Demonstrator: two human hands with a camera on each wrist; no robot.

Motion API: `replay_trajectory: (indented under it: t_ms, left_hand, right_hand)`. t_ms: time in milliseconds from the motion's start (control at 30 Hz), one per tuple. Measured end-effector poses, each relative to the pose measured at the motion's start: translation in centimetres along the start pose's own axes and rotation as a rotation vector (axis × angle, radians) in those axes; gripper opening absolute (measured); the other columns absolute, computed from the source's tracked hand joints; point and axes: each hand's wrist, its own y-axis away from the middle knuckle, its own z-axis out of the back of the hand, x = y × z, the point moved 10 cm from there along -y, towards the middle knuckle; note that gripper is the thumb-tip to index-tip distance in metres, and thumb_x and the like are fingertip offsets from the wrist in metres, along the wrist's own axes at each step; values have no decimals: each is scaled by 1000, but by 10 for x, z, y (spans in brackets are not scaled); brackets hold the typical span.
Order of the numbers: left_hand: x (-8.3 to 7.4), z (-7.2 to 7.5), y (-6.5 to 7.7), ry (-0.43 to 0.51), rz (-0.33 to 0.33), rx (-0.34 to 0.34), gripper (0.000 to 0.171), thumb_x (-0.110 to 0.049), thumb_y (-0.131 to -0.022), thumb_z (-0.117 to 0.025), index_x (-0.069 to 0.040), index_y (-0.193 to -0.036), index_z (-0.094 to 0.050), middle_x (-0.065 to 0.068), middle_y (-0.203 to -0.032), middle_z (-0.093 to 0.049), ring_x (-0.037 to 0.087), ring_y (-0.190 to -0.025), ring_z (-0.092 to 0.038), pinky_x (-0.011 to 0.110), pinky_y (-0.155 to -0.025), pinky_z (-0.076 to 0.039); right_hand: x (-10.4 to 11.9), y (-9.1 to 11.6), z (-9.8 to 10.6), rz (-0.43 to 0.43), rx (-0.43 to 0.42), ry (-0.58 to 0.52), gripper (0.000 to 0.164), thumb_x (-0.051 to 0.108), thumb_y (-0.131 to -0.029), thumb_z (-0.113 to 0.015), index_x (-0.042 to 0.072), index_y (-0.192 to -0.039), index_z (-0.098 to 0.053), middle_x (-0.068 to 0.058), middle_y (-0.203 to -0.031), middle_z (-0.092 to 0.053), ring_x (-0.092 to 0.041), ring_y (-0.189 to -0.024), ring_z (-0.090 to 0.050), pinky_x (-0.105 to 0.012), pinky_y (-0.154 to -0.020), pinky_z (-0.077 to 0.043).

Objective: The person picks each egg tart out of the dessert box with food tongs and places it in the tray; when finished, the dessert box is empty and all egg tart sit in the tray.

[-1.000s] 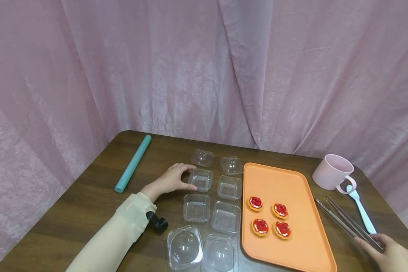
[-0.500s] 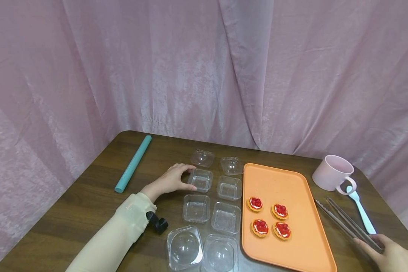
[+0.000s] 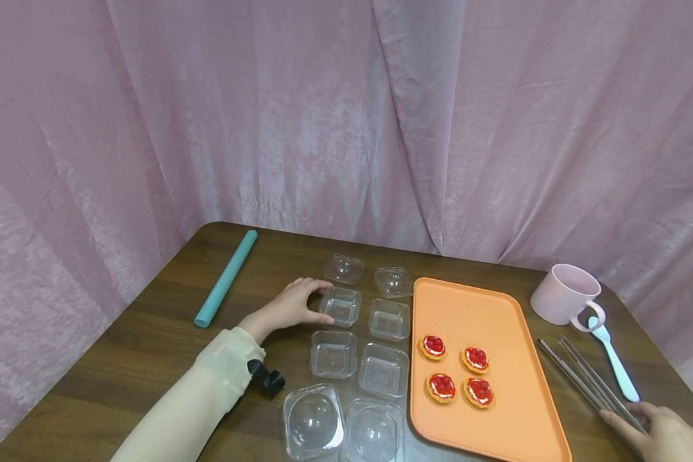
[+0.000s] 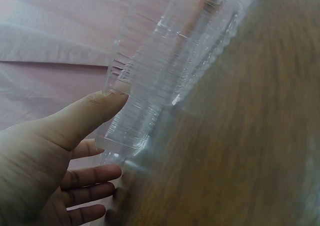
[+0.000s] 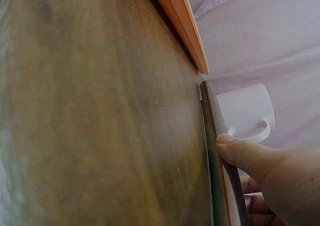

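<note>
My left hand (image 3: pixel 289 303) holds a clear plastic clamshell box (image 3: pixel 341 307) by its left side, thumb at the near corner and index finger at the far one. In the left wrist view the thumb (image 4: pixel 92 113) lies against the box's ribbed wall (image 4: pixel 145 61), the other fingers spread below. Several such boxes stand with lids folded back, one a clear box (image 3: pixel 333 355) just nearer. At the lower right my right hand (image 3: pixel 661 433) grips metal tongs (image 3: pixel 589 378) lying low along the table, arms apart. In the right wrist view the thumb presses the tongs' upper arm (image 5: pixel 220 141).
An orange tray (image 3: pixel 485 314) bears several red-topped tarts (image 3: pixel 441 387) between the boxes and the tongs. Behind the tongs are a pink mug (image 3: pixel 560 298) and a light blue spatula (image 3: pixel 615 366). A teal roll (image 3: pixel 226 279) lies at the left. Pink curtain (image 3: pixel 323 128) hangs behind.
The tongs and right hand have shifted slightly, the tips a little to the right and nearer. The left hand keeps its place on the clear box.
</note>
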Motion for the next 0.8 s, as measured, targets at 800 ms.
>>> replay_trajectory:
  t_ms: [800]
  left_hand:
    - [7,-1,10,24,-11,-4,85,-49,-73,-79,-10,-140,-46,8,-121,-61,29,-115,-51,52,-105,-34]
  right_hand:
    - [25,4,7,73,13,-13,88,63,-91,-49,-21,-118,-49,-22,-87,-64,-46,-84,-58,-60,-71,-48]
